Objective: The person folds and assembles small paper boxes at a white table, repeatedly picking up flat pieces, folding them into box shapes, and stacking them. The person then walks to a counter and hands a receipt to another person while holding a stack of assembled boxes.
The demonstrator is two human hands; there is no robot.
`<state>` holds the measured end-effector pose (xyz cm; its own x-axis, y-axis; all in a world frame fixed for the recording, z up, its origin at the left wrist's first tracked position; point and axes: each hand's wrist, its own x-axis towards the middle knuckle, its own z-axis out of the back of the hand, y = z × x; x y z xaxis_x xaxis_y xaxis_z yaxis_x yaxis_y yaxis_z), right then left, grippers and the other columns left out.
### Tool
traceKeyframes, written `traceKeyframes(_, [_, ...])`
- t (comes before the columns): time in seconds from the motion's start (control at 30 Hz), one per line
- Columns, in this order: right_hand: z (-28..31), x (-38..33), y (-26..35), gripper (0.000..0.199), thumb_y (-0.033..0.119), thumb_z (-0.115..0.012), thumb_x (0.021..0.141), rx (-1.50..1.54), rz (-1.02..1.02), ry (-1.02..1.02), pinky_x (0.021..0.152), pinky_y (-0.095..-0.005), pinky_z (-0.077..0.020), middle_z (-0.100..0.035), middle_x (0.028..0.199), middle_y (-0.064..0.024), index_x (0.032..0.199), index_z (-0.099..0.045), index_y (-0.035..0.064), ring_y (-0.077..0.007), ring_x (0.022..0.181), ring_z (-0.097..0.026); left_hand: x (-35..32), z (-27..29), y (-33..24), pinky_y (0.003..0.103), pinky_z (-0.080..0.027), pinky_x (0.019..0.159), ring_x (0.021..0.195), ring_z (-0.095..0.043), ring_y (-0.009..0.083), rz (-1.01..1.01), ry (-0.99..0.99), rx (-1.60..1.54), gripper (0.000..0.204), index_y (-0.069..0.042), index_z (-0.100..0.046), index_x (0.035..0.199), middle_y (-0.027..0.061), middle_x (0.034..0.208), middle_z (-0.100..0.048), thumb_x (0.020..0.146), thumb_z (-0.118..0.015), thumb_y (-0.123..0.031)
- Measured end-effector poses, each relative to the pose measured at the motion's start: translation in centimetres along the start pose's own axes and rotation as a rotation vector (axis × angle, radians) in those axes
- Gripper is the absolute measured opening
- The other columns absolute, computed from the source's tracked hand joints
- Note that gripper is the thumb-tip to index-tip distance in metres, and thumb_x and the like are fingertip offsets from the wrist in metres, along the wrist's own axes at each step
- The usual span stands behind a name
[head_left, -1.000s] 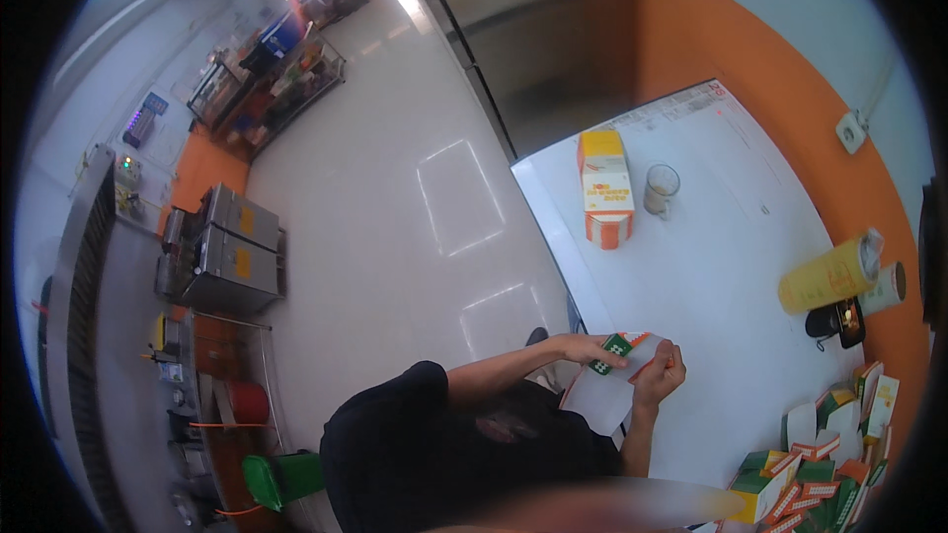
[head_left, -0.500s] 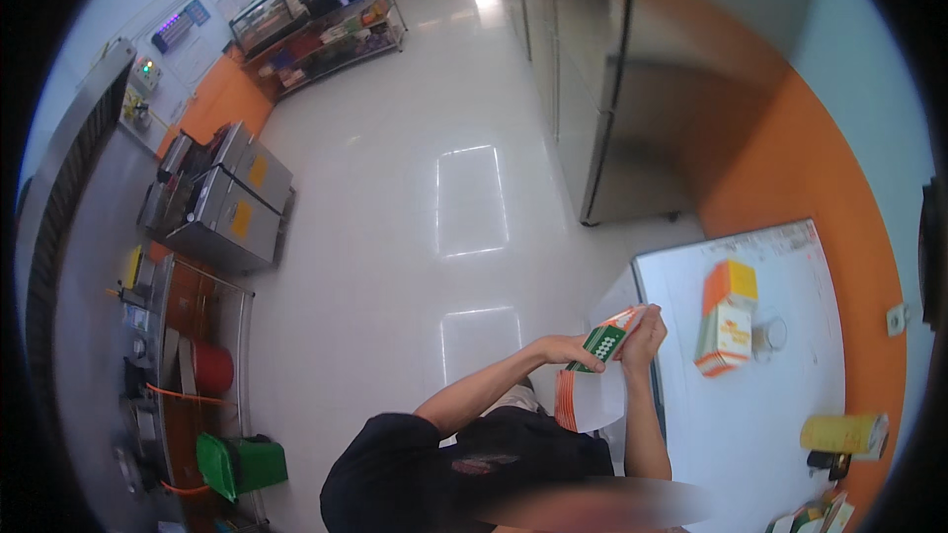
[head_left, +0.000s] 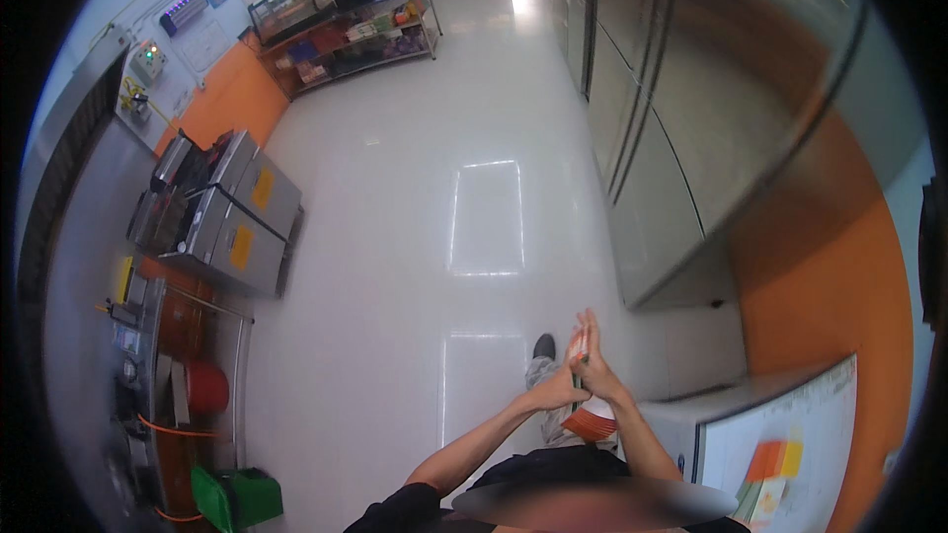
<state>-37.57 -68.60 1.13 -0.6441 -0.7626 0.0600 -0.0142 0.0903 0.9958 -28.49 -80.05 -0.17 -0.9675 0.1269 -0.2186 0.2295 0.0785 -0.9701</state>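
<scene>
In front of my body I hold a folding paper carton (head_left: 592, 422) with orange stripes, white inner faces and a narrow green edge. My left hand (head_left: 553, 391) grips its near-left side, the thumb along the green part. My right hand (head_left: 596, 373) presses on it from the right, its fingers long and close together, pointing away from me. Between the two palms the carton looks flattened. Much of it is covered by the hands, so its full shape cannot be made out.
A white-topped surface (head_left: 826, 413) at lower right bears orange, yellow and white cartons (head_left: 775, 462). Tall steel cabinets (head_left: 647, 178) line the right side. On the left stand steel kitchen units (head_left: 237, 227), a rack with a red container (head_left: 207, 388) and a green bin (head_left: 242, 495).
My view has turned right-to-left away from the white surface. Both hands and the carton now sit lower and further left, and the carton's green face has turned edge-on.
</scene>
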Motion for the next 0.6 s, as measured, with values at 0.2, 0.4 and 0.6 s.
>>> traceKeyframes(0.2, [-3.2,23.3,-0.3,0.101,0.029,-0.083,0.084,-0.002,-0.063,0.243,0.12,-0.0425,-0.0257,-0.034,0.156,-0.02,0.159,-0.02,0.0073,-0.0311,0.147,-0.032,6.7,17.5,-5.4,0.039,-0.045,0.107,0.127,-0.053,0.0273,0.049,-0.222,0.126,0.084,0.004,-0.035,0.149,0.0181,0.136,-0.054,0.075,-0.074,-0.007])
traceKeyframes(0.4, [-8.1,43.8,2.9,0.101,0.035,-0.083,0.083,-0.062,0.014,0.602,0.121,-0.043,-0.0263,-0.034,0.156,-0.0218,0.156,-0.022,0.0014,-0.0309,0.148,-0.031,9.9,31.6,-10.2,0.035,-0.052,0.091,0.108,-0.061,0.0223,-0.025,-0.645,-0.069,0.074,0.004,-0.043,0.14,0.0117,0.119,-0.059,0.072,-0.07,-0.004])
traceKeyframes(0.6, [-4.0,67.2,4.7,0.121,0.059,-0.085,0.072,-0.395,0.043,0.857,0.123,-0.0495,-0.0227,-0.026,0.161,-0.0256,0.159,-0.022,0.0034,-0.0375,0.152,-0.024,21.7,47.7,-10.5,0.034,-0.053,0.08,0.096,-0.06,0.0188,-0.209,-0.944,-0.621,0.064,-0.002,-0.047,0.133,0.0065,0.109,-0.056,0.072,-0.066,-0.006])
